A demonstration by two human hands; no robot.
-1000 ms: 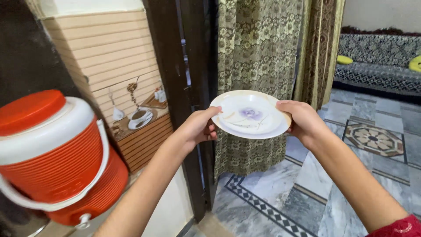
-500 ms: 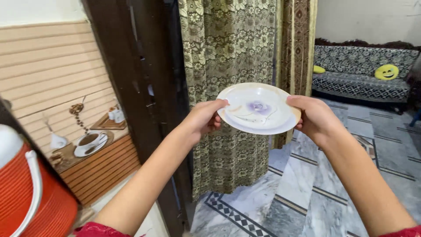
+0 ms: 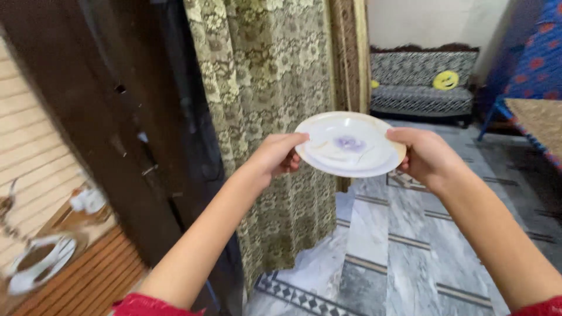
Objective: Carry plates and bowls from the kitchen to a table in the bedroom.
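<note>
- Beyond the doorway, a marble floor (image 3: 374, 234) in grey and white slabs with dark inlaid bands runs back to a patterned sofa (image 3: 422, 86) against the far wall; a round yellow smiley cushion (image 3: 446, 80) sits on its seat.
- Beside the opening, a dark wooden door frame (image 3: 117, 134) stands on the left, and a heavy floral curtain (image 3: 263, 88) in olive and cream hangs next to it, drawn to one side so the passage is free.
- At the left edge, a tiled wall (image 3: 35, 193) with a printed cup picture is blurred and hard to read.
- Out in front, both arms are stretched forward at chest height, with red sleeve ends just showing at the bottom.
- On the left rim, the left hand (image 3: 275, 157) is closed around the edge, thumb on top and fingers curled beneath.
- Opposite it, the right hand (image 3: 426, 157) grips the other rim in the same way; this two-sided hold seems meant to keep the dish level and steady.
- Between the two hands, held in the air over the floor and clear of the curtain, is the plate (image 3: 350, 144): round, shallow, white and glossy, with a faint tan tint near the rim, a small purple flower printed at its middle and thin trailing stem lines. It looks clean and carries nothing.
</note>
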